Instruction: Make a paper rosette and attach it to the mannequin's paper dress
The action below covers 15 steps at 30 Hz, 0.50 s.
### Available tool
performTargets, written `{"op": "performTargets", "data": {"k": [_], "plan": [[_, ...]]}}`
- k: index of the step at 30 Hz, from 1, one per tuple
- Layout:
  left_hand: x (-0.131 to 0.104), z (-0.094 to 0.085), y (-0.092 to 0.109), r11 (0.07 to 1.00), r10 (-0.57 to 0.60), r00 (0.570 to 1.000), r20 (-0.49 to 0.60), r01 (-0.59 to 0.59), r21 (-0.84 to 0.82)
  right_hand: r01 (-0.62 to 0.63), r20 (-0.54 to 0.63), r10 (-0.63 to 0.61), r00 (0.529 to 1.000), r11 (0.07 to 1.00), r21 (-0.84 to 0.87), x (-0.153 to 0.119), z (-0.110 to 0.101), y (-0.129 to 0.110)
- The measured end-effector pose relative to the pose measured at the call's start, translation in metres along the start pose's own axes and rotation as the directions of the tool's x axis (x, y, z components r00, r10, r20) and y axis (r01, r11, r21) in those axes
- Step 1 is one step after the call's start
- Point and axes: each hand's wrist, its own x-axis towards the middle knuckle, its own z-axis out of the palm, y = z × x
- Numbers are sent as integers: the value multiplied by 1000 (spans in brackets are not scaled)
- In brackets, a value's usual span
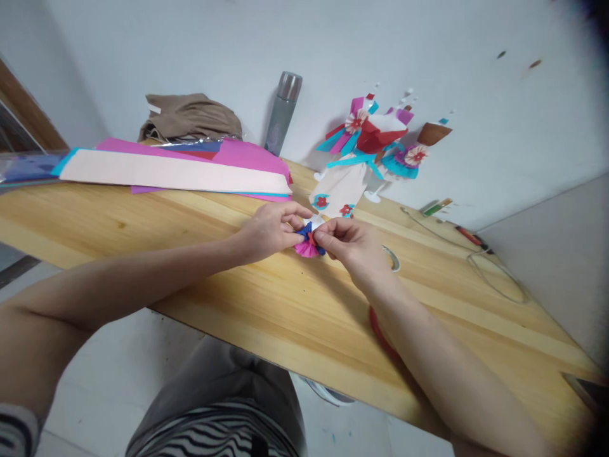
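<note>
Rosette (307, 250) in both hands — from here I see it over the table (228, 285), between front and back edges. The left hand (272, 232) grips one side; the right hand (351, 244) pinches beside the red centre (311, 239).

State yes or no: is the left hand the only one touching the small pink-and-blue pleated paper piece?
No, the left hand and the right hand both have fingers on the pink-and-blue pleated paper piece.
</note>
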Motion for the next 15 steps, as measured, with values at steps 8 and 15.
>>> {"op": "performTargets", "data": {"k": [8,15], "plan": [[-2,0,0,988,93,996,11,-94,126,-24,-12,24,1000,998,52,0,-1,-2],[-1,-2,-3,979,112,994,-15,-107,172,-4,-81,11,997,996,89,-2,-12,-7]]}}
